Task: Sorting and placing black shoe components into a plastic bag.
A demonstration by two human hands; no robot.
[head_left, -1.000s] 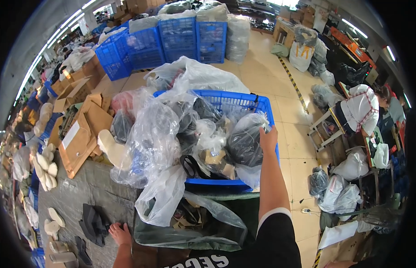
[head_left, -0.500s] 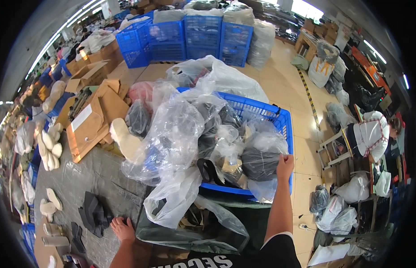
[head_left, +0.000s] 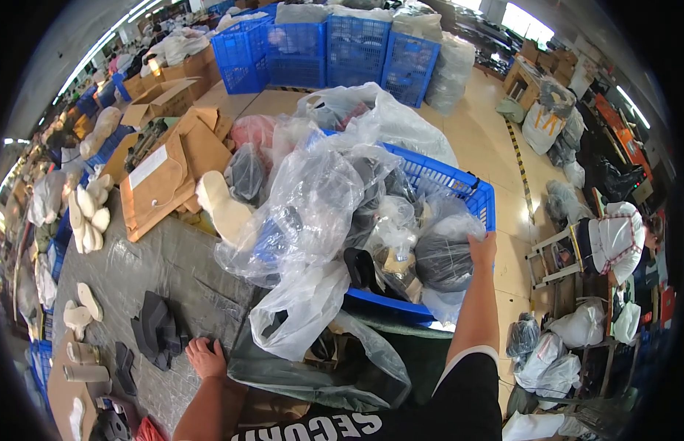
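The dark bundle in a clear bag (head_left: 443, 259) sits at the blue crate's (head_left: 459, 184) 4 o'clock corner; the right hand (head_left: 481, 246), which was higher on the rim 1 second ago, has slid down and now clutches its plastic. The left hand (head_left: 204, 358) stays flat, fingers spread, on the grey table (head_left: 151, 272) at 7 o'clock

- two hands in view – left hand (head_left: 204, 357), right hand (head_left: 482, 248)
- one blue crate (head_left: 459, 192) on the table, heaped with clear plastic bags – too tangled to count
- four blue crates (head_left: 335, 50) stacked on the floor behind
- one seated person (head_left: 617, 239) at right
- one flattened brown carton (head_left: 166, 180)
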